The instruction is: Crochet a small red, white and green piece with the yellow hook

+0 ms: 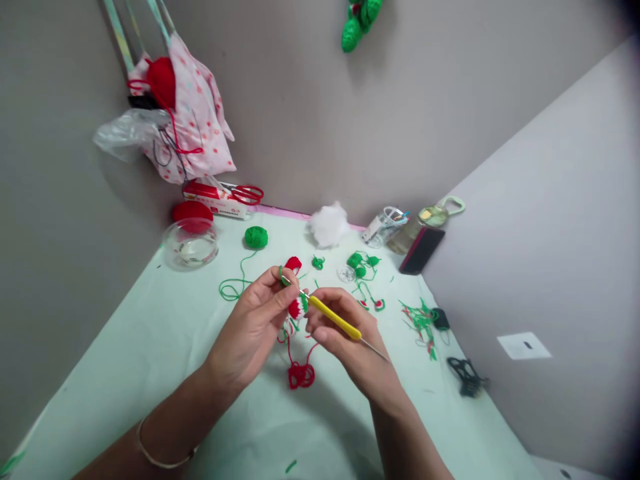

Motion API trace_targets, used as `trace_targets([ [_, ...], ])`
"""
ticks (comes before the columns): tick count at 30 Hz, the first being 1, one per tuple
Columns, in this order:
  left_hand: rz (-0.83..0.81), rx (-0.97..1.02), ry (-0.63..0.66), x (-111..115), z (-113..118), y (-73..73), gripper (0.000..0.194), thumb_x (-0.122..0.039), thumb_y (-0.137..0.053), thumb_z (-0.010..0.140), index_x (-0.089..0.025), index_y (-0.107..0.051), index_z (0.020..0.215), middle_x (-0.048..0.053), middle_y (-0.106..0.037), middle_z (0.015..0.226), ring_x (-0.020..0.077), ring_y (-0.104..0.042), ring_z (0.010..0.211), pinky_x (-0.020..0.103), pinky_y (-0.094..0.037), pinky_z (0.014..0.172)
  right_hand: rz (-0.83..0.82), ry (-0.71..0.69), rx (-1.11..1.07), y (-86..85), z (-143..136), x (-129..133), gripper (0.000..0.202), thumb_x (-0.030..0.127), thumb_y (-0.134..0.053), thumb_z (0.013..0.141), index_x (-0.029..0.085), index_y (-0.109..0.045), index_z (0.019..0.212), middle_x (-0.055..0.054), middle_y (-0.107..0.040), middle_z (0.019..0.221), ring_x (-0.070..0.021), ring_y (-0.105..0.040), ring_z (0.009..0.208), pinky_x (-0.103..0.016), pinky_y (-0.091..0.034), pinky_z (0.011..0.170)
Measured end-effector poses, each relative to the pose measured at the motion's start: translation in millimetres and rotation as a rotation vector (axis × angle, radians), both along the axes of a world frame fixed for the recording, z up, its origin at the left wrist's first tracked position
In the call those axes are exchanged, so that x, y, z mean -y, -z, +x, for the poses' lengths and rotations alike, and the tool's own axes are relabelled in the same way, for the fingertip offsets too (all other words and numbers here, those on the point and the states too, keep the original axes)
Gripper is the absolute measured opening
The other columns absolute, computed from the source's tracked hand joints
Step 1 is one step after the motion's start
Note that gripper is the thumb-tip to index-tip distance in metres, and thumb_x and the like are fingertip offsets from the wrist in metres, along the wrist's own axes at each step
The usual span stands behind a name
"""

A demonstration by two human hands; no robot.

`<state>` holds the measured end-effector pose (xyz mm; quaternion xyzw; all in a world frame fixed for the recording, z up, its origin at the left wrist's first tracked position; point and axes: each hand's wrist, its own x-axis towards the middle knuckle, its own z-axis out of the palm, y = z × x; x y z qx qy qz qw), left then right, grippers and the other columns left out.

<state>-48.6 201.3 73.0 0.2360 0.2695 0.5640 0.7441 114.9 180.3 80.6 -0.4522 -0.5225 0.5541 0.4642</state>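
Note:
My left hand (250, 327) is closed in a pinch on green yarn (283, 276), which loops near the fingertips. In my right hand (357, 343) is a crochet hook (334, 318) with a yellow handle, its metal tip reaching the yarn at the left fingers. A green yarn ball (257, 237) lies beyond the left hand with a loose strand beside it. Between and behind the hands are a red crocheted piece (293, 264) and a red, white and green one (295, 308), partly covered by the fingers. Closer to me lies a small bundle of red yarn (301, 376).
At the back stand a clear plastic bowl (191, 247), red-handled scissors (247, 195) on a box, white stuffing (329, 225), a clear cup (384, 227) and a phone (423, 251). Green crocheted bits (361, 265) and yarn scraps (423, 320) lie right. A pink bag (200, 127) hangs left.

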Motion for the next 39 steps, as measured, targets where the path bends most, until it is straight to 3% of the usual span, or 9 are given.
trace_targets([
  [4,0.032,-0.003,-0.023,-2.6,-9.1,-4.6,0.015,-0.019,-0.084,0.084,-0.019,-0.069,0.084,-0.002,-0.055,0.083,0.0100,-0.051,0.076,0.016,-0.050,0.071,-0.005,-0.041,0.051,-1.1,-7.9,-9.2,0.022,0.043,-0.082,0.084,0.023,-0.075,0.092,0.001,-0.065,0.075,-0.0133,-0.057,0.067,-0.027,-0.047,0.064],
  [7,0.022,0.011,-0.052,-3.5,-12.8,-5.0,0.015,-0.019,-0.084,0.084,-0.019,-0.070,0.086,-0.001,-0.056,0.085,0.0102,-0.052,0.077,0.016,-0.050,0.073,0.142,0.044,0.194,2.7,-13.5,-12.1,0.012,0.035,-0.081,0.086,0.024,-0.077,0.089,-0.001,-0.069,0.080,-0.0146,-0.059,0.073,-0.028,-0.047,0.066],
  [10,0.019,0.009,-0.059,-3.0,-11.2,-3.8,0.015,-0.021,-0.084,0.084,-0.019,-0.069,0.086,-0.001,-0.057,0.085,0.0109,-0.054,0.079,0.018,-0.050,0.075,0.247,0.126,0.078,9.5,-19.0,-9.1,0.023,0.035,-0.081,0.086,0.029,-0.078,0.108,-0.002,-0.074,0.093,-0.0170,-0.065,0.079,-0.031,-0.054,0.073],
  [13,0.040,-0.058,-0.052,-1.3,-6.0,-1.5,0.016,-0.021,-0.084,0.085,-0.019,-0.067,0.084,-0.002,-0.057,0.085,0.0113,-0.053,0.080,0.020,-0.049,0.076,0.238,0.184,-0.112,17.8,-22.5,-3.9,0.022,0.043,-0.074,0.093,0.029,-0.080,0.108,-0.004,-0.073,0.090,-0.0160,-0.065,0.072,-0.032,-0.056,0.069],
  [18,0.087,-0.141,0.107,-0.7,-2.2,2.1,0.021,-0.026,-0.084,0.085,-0.023,-0.074,0.103,0.001,-0.065,0.099,0.0159,-0.060,0.092,0.028,-0.049,0.086,0.163,0.293,-0.253,24.2,-17.8,0.1,0.030,0.052,-0.072,0.092,0.025,-0.080,0.103,-0.006,-0.075,0.093,-0.0178,-0.066,0.072,-0.035,-0.058,0.067],
  [23,0.087,-0.143,0.201,-2.6,-3.5,3.0,0.041,-0.023,-0.085,0.083,-0.025,-0.074,0.122,0.000,-0.066,0.089,0.0169,-0.063,0.086,0.031,-0.047,0.084,0.172,0.330,-0.249,18.5,-9.9,1.9,0.033,0.056,-0.072,0.090,0.024,-0.078,0.097,-0.008,-0.075,0.092,-0.0204,-0.068,0.075,-0.037,-0.059,0.066],
  [31,0.040,-0.193,0.195,-1.1,4.7,12.6,0.055,-0.020,-0.089,0.078,-0.026,-0.071,0.130,-0.004,-0.065,0.079,0.0119,-0.060,0.075,0.026,-0.045,0.077,0.173,0.335,-0.204,30.2,1.0,9.0,0.016,0.039,-0.082,0.085,0.026,-0.078,0.094,-0.002,-0.069,0.083,-0.0144,-0.059,0.067,-0.032,-0.051,0.066],
  [35,-0.002,-0.163,0.246,1.6,10.8,14.9,0.075,-0.020,-0.089,0.077,-0.026,-0.059,0.146,-0.004,-0.068,0.081,0.0117,-0.062,0.075,0.026,-0.046,0.077,0.337,0.320,-0.094,38.0,6.3,10.3,0.008,0.031,-0.077,0.091,0.031,-0.082,0.097,-0.004,-0.072,0.094,-0.0188,-0.064,0.087,-0.034,-0.051,0.076],
  [39,-0.015,-0.169,0.251,0.8,13.6,18.1,0.078,-0.021,-0.088,0.079,-0.025,-0.055,0.149,-0.003,-0.070,0.084,0.0130,-0.064,0.080,0.026,-0.047,0.080,0.365,0.305,-0.028,38.4,9.0,9.6,0.011,0.028,-0.073,0.094,0.032,-0.082,0.099,-0.006,-0.076,0.098,-0.0226,-0.066,0.099,-0.037,-0.053,0.082],
])
